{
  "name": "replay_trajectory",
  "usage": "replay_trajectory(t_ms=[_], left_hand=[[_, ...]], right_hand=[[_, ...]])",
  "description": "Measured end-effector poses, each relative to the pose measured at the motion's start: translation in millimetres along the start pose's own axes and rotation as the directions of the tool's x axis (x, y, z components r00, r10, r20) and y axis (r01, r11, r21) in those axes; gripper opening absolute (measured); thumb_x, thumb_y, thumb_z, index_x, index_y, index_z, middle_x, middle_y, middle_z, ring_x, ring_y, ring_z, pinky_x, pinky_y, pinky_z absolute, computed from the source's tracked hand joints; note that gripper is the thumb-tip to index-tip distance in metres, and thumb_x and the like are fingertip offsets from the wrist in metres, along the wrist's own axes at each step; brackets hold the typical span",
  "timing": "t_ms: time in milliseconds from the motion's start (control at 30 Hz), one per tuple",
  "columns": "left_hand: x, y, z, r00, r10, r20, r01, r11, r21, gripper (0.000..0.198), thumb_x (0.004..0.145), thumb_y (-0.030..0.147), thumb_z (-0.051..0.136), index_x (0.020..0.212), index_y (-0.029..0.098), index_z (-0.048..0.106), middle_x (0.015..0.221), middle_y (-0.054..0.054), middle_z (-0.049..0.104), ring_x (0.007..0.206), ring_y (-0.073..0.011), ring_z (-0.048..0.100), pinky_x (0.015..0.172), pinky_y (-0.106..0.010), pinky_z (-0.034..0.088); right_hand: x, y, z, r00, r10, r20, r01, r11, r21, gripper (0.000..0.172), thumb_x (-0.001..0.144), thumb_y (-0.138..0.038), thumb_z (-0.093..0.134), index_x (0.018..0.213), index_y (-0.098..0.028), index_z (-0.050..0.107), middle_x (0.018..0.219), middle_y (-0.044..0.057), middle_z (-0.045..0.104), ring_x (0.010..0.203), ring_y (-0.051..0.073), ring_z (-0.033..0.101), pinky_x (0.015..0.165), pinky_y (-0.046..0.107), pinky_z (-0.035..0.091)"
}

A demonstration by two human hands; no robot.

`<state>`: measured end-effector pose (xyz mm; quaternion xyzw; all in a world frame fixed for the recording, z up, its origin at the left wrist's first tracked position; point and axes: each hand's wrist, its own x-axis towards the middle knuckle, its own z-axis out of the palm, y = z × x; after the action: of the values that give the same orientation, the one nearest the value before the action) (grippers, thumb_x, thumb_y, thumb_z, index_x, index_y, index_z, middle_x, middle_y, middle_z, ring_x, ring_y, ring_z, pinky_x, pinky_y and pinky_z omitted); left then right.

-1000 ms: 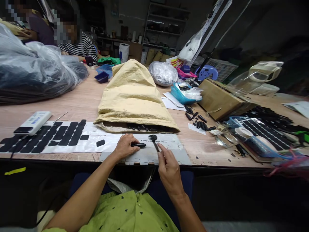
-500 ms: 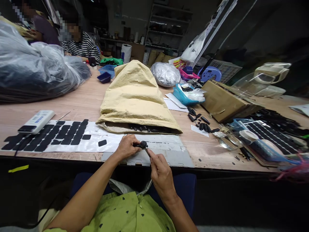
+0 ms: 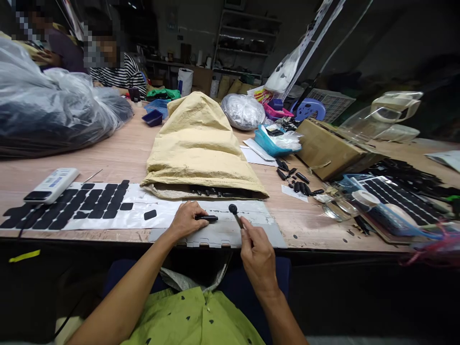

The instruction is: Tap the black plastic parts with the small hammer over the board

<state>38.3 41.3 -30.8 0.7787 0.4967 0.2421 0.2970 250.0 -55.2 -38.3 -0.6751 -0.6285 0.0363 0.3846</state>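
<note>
Long pale wooden table (image 3: 122, 158) runs across the view, heavily cluttered; two other people seated at its far left end; beside them a big clear plastic bag (image 3: 46, 110) stuffed with dark goods; centre, a tan woven sack (image 3: 201, 143) lying with its open mouth toward the person, small black pieces showing inside the mouth; right of it, a brown cardboard box (image 3: 327, 148), tilted; near edge, left, a white backing sheet (image 3: 158, 211) carrying rows of black rectangular pads, with a white slab-shaped device (image 3: 52, 184) resting on its left end; directly before the person, a flat grey panel (image 3: 223, 232) at the table edge, both hands over it; left hand (image 3: 187, 220) rests on the panel, fingers curled closed round a slim black rod (image 3: 206, 218), which lies level and points right, tip out past the fingers; right hand (image 3: 257, 251) just beside, thumb and fingers pinched shut on the shaft of a thin black round-headed tool (image 3: 234, 212), head tilted up and away from the person; head near the rod's tip but apart from it.
</note>
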Motion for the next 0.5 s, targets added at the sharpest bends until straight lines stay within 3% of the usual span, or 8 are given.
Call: replay_trajectory(t_ms=[100,233,367,500], left_hand=[[-0.3,-2.1,-1.9,0.999,0.035,0.026,-0.035,0.999,-0.024,0.022,0.085,0.037,0.064,0.096,0.024,0.077,0.089,-0.002,0.071,0.089,-0.0202,0.057,0.084,-0.034,0.039],[-1.0,-0.2,-5.3,0.999,0.042,0.029,-0.04,0.998,-0.05,0.029,0.093,0.038,0.05,0.091,0.023,0.074,0.088,-0.001,0.07,0.086,-0.019,0.057,0.082,-0.032,0.038],[-1.2,2.5,-5.9,0.999,0.039,0.028,-0.039,0.999,-0.003,0.043,0.098,0.039,0.037,0.075,0.02,0.068,0.08,-0.001,0.065,0.081,-0.0186,0.054,0.076,-0.032,0.036],[-1.7,3.2,-6.4,0.998,0.024,0.05,-0.023,0.999,-0.03,0.046,0.099,0.039,0.032,0.079,0.02,0.069,0.082,-0.002,0.065,0.083,-0.0193,0.053,0.079,-0.034,0.036]], right_hand=[[19.2,24.2,-6.2,0.998,0.065,-0.015,-0.067,0.963,-0.26,0.032,0.094,-0.024,0.051,0.119,-0.026,0.069,0.091,0.003,0.064,0.077,0.015,0.056,0.064,0.027,0.04],[35.9,52.9,-4.4,0.999,0.019,-0.036,-0.033,0.899,-0.437,0.027,0.089,-0.016,0.057,0.109,-0.023,0.075,0.081,0.004,0.061,0.078,0.017,0.049,0.07,0.029,0.036],[37.0,56.3,2.4,0.996,0.004,-0.089,-0.048,0.862,-0.505,0.026,0.089,-0.018,0.059,0.111,-0.023,0.073,0.084,0.005,0.06,0.079,0.018,0.045,0.067,0.029,0.031],[34.1,49.3,5.6,0.994,0.004,-0.109,-0.064,0.829,-0.556,0.027,0.089,-0.02,0.059,0.113,-0.023,0.071,0.086,0.005,0.059,0.079,0.018,0.044,0.066,0.029,0.026]])
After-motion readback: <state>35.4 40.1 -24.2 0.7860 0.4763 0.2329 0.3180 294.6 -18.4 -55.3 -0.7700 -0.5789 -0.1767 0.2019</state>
